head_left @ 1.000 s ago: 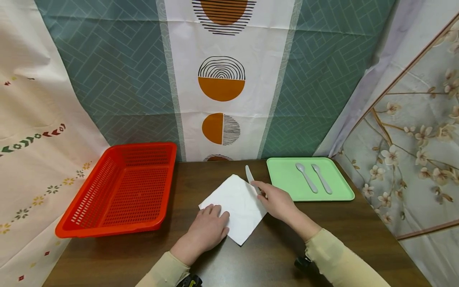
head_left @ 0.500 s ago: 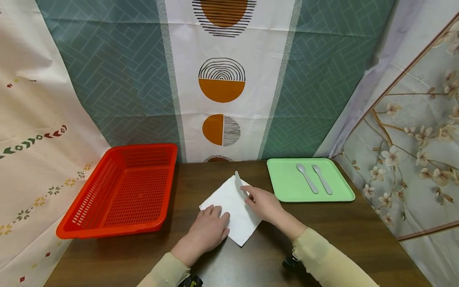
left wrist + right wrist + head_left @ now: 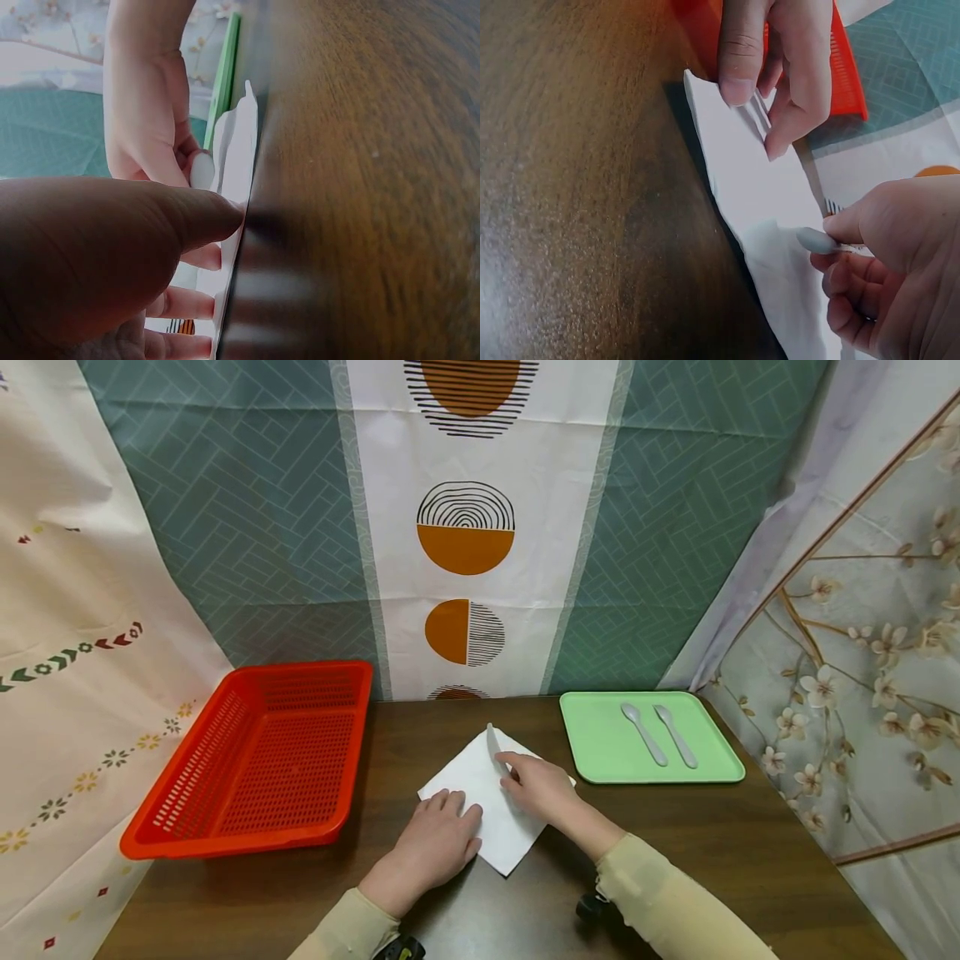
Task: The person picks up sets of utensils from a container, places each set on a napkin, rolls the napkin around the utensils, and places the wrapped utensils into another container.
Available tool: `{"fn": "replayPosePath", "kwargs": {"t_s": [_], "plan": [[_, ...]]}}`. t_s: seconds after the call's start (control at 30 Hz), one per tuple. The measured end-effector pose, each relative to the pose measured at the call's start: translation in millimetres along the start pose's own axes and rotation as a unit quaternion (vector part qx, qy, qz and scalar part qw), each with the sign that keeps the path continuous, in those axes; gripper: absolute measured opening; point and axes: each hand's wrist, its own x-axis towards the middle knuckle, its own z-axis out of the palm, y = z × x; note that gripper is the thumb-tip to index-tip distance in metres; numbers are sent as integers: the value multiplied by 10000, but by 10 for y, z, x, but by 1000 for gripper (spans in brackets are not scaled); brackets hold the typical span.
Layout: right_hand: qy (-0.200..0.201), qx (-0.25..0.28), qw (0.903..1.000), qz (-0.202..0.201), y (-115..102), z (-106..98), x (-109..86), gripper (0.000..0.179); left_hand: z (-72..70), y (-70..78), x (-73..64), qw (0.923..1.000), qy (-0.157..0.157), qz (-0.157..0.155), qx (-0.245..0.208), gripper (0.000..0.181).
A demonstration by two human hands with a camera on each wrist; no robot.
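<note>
A white folded napkin [image 3: 468, 768] lies cornerwise on the brown table, in the middle of the head view. My left hand [image 3: 433, 842] rests on its left part with the fingers extended. Over the napkin's upper middle, my right hand [image 3: 546, 789] holds a grey plastic knife [image 3: 492, 741], its blade pointing away from me and the index finger along it. In the right wrist view the rounded handle end [image 3: 816, 240] sticks out between thumb and fingers, close over the napkin [image 3: 742, 180]. The left wrist view shows the left thumb [image 3: 214, 217] at the napkin's edge.
To the left stands a red plastic basket [image 3: 337, 793]. At the back right a light green tray [image 3: 592, 735] bears a grey spoon [image 3: 643, 735] and a grey fork [image 3: 677, 737]. Patterned cloths hang behind and at both sides of the table.
My right hand has carried the knife leftward, from the napkin's right edge to over its upper middle. My left hand has stayed in place on the napkin.
</note>
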Motion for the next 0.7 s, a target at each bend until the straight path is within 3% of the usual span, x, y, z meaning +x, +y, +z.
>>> {"fn": "replayPosePath", "kwargs": {"t_s": [0.7], "plan": [[173, -410, 9990, 56, -15, 142, 74, 41, -5, 0, 0, 10000, 11, 24, 19, 33]]}}
